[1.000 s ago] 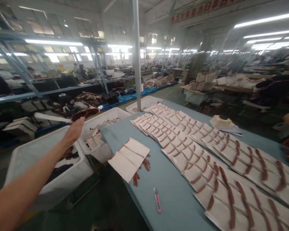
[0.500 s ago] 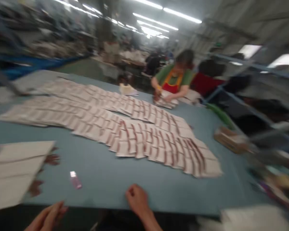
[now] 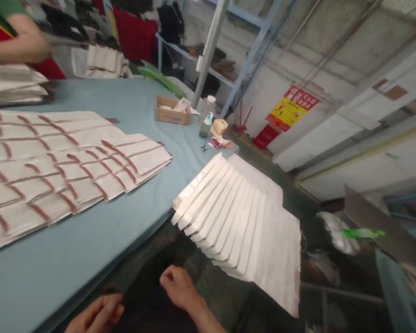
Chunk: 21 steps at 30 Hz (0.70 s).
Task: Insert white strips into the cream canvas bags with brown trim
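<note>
My right hand (image 3: 180,287) is curled into a loose fist in front of the table edge, with nothing visible in it. Lower left of it, my left hand (image 3: 99,313) has its fingers folded together and the thumb along them; nothing shows in it either. Closest to my right hand is a fanned stack of white cloth panels (image 3: 239,215) beside the table's right end; its support is hidden. On the blue-green table (image 3: 152,185) lie overlapping rows of cream fabric pieces (image 3: 86,171) with brown stripes. Neither hand touches any cloth.
A co-worker's arm (image 3: 19,46) rests over a cream fabric pile (image 3: 15,85) at far left. A cardboard box (image 3: 172,111), a bottle (image 3: 205,126) and small items stand at the table's far corner. Behind it rises a blue metal rack (image 3: 244,60).
My view has swung right, bringing the white panel stack and wall into sight. The large cream panel at left has left the view. Both hands stay closed, now off the table's edge.
</note>
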Tool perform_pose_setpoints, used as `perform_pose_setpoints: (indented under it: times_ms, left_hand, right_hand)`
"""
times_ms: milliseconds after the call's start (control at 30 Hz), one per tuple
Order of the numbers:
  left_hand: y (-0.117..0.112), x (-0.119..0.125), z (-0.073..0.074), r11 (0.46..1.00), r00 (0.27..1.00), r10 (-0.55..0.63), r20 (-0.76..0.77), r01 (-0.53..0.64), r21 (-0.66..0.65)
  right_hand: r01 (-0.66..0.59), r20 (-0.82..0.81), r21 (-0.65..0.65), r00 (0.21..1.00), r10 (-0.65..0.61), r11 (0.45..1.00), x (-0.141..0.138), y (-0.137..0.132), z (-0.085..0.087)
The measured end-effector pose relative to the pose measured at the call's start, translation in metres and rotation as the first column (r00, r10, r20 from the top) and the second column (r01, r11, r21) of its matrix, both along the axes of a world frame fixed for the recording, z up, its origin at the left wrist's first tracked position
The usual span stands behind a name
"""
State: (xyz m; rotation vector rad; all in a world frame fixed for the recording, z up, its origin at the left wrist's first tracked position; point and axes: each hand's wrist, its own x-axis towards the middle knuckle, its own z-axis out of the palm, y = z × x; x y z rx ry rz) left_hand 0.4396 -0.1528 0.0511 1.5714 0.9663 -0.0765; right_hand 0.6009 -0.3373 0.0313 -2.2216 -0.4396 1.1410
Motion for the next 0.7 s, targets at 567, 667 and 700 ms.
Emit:
perform_pose_setpoints:
  times_ms: [567, 667, 700]
  left_hand:
    - [0.014, 0.243, -0.076, 0.973, 0.968, -0.21, 0.139, 0.221, -0.073]
    - [0.013, 0.233, -0.082, 0.975, 0.972, -0.199, 0.125, 0.209, -0.077]
    - [0.013, 0.23, -0.082, 0.974, 0.972, -0.2, 0.124, 0.211, -0.082]
  right_hand:
    - [0.579, 0.003, 0.065, 0.815, -0.58, 0.813, -0.029, -0.093, -0.009]
    - [0.582, 0.026, 0.03, 0.812, -0.582, 0.813, -0.021, -0.067, -0.002]
    - [0.576, 0.055, 0.026, 0.815, -0.577, 0.817, -0.01, -0.057, 0.003]
